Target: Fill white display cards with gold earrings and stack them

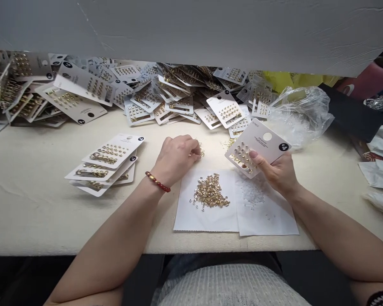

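My right hand (282, 175) grips an earring card (268, 148), thumb across its front. The card is tilted and carries rows of small gold studs, with larger gold pieces near its lower edge. My left hand (178, 155), above a red bead bracelet, reaches over a few small gold pieces (201, 148); its fingers are curled together, and what they pinch is hidden. Below, a heap of tiny gold pieces (210, 191) lies on white paper (187, 219). Tiny clear bits (253, 195) are scattered on the sheet beside it, under the held card.
Three or so filled earring cards (115, 148) are stacked at left. A long heap of carded earrings (175, 91) runs along the back, beneath a grey overhanging panel (185, 34). A clear plastic bag (301, 114) and crumpled white paper (381, 178) lie at right.
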Motion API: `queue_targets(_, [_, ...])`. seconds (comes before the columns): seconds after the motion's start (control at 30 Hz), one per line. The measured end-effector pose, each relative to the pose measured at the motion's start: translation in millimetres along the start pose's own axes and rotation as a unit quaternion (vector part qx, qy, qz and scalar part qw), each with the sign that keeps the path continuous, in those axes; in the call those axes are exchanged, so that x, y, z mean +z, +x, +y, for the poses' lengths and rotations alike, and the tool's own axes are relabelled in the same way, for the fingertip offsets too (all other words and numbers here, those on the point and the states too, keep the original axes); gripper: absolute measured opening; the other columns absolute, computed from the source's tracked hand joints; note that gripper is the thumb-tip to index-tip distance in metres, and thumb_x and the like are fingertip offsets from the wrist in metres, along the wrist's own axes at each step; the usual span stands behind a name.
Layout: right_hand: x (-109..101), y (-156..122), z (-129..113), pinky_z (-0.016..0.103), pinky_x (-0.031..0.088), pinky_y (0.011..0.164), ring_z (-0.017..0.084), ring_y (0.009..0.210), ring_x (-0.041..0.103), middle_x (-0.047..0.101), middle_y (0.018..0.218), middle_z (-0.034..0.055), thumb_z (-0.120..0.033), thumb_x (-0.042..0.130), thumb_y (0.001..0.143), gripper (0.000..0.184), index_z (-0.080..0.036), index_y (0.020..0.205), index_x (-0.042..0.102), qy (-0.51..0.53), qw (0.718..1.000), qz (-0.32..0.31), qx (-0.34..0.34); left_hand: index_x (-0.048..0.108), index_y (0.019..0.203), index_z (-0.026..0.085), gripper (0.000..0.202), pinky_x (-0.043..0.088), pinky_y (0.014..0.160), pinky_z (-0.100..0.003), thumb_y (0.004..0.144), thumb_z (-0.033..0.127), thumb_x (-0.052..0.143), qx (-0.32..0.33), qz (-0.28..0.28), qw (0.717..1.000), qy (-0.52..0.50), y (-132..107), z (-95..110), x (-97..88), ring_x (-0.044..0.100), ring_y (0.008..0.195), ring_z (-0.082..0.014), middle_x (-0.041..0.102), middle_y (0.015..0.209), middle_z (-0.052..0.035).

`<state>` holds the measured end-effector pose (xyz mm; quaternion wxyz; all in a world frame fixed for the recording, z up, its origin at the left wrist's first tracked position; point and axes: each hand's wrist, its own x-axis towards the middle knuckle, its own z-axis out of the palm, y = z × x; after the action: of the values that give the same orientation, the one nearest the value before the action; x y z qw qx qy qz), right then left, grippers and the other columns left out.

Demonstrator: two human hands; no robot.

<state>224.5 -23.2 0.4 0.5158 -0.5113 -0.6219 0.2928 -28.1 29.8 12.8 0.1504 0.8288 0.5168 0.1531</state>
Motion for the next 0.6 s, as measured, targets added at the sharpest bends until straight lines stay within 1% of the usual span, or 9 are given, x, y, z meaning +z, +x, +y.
queue_targets(0.1, [1.1,0.3,0.4,0.034,0.063,0.068,0.022,0.078,0.074,0.077,0.084,0.0072,-0.047,0.070,0.085,0.029,-0.018,0.085,0.072,0.014,1.000,-0.004,0.011,0.062,0.073,0.020,0.009,0.043,0.070,-0.033,0.081,0.018,0.062,-0.024,0.023,0.999,-0.027,-2.1,0.4,-0.4,0.060,0.074,-0.0196,0.069,0.082,-0.0039])
queue_targets(0.17, [1.7,0.7,0.5,0.033,0.063,0.068,0.022,0.078,0.074,0.077,0.085,0.0073,-0.047,0.070,0.085,0.029,-0.018,0.086,0.072,0.023,0.999,-0.015,0.020,0.060,0.068,0.021,0.013,0.041,0.067,-0.033,0.081,0.019,0.062,-0.037,0.028,0.999,-0.006,-3.8,0.8,-1.7,0.058,0.068,-0.0194,0.068,0.075,-0.0025])
queue_targets(0.23, [2.1,0.9,0.9,0.033,0.063,0.067,0.021,0.078,0.074,0.077,0.086,0.0071,-0.047,0.071,0.084,0.028,-0.019,0.087,0.071,0.027,0.999,-0.023,0.026,0.059,0.067,0.022,0.015,0.040,0.067,-0.034,0.082,0.019,0.062,-0.031,0.047,0.998,0.012,-5.9,2.4,-3.4,0.057,0.065,-0.0198,0.067,0.071,-0.0016])
queue_targets(0.3, [2.4,1.0,1.8,0.033,0.063,0.067,0.021,0.078,0.073,0.077,0.086,0.0068,-0.047,0.071,0.083,0.028,-0.019,0.087,0.071,0.029,0.999,-0.026,0.030,0.060,0.071,0.023,0.013,0.040,0.068,-0.034,0.084,0.018,0.059,-0.022,0.082,0.996,0.026,-8.6,5.2,-4.8,0.056,0.064,-0.0202,0.066,0.071,-0.0018])
queue_targets(0.37, [2.6,0.9,2.8,0.034,0.064,0.068,0.021,0.079,0.073,0.077,0.087,0.0069,-0.046,0.071,0.083,0.027,-0.019,0.087,0.071,0.031,0.999,-0.023,0.032,0.063,0.079,0.021,0.011,0.039,0.067,-0.034,0.086,0.016,0.055,-0.027,0.095,0.994,0.054,-11.8,7.9,-5.7,0.053,0.060,-0.0202,0.064,0.066,-0.0026])
queue_targets(0.43, [2.8,0.7,3.6,0.034,0.064,0.072,0.021,0.083,0.074,0.078,0.090,0.0073,-0.044,0.071,0.084,0.026,-0.018,0.089,0.072,0.033,0.999,-0.016,0.029,0.064,0.087,0.019,0.014,0.038,0.062,-0.033,0.087,0.015,0.051,-0.030,0.072,0.993,0.091,-14.3,9.4,-6.0,0.051,0.057,-0.0201,0.062,0.064,-0.0041])
queue_targets(0.47, [2.9,0.6,3.7,0.034,0.064,0.074,0.021,0.084,0.074,0.078,0.091,0.0075,-0.042,0.072,0.084,0.025,-0.018,0.090,0.072,0.033,0.999,-0.011,0.028,0.065,0.088,0.018,0.016,0.037,0.060,-0.033,0.088,0.016,0.050,-0.027,0.054,0.993,0.106,-15.0,9.6,-6.0,0.052,0.058,-0.0201,0.063,0.067,-0.0054])
queue_targets(0.53, [3.0,0.5,3.4,0.035,0.064,0.075,0.021,0.086,0.074,0.078,0.093,0.0079,-0.041,0.072,0.084,0.024,-0.018,0.092,0.072,0.033,0.999,-0.005,0.026,0.066,0.085,0.018,0.020,0.037,0.056,-0.031,0.091,0.019,0.047,-0.023,0.026,0.991,0.132,-14.8,9.4,-6.2,0.055,0.062,-0.0202,0.066,0.075,-0.0078])
queue_targets(0.6, [3.1,0.4,2.5,0.036,0.065,0.075,0.022,0.086,0.075,0.078,0.093,0.0083,-0.041,0.072,0.083,0.025,-0.017,0.092,0.072,0.029,0.999,-0.007,0.027,0.065,0.080,0.018,0.024,0.041,0.057,-0.031,0.092,0.022,0.045,-0.039,0.012,0.989,0.140,-12.6,9.7,-6.3,0.060,0.068,-0.0206,0.069,0.082,-0.0086])
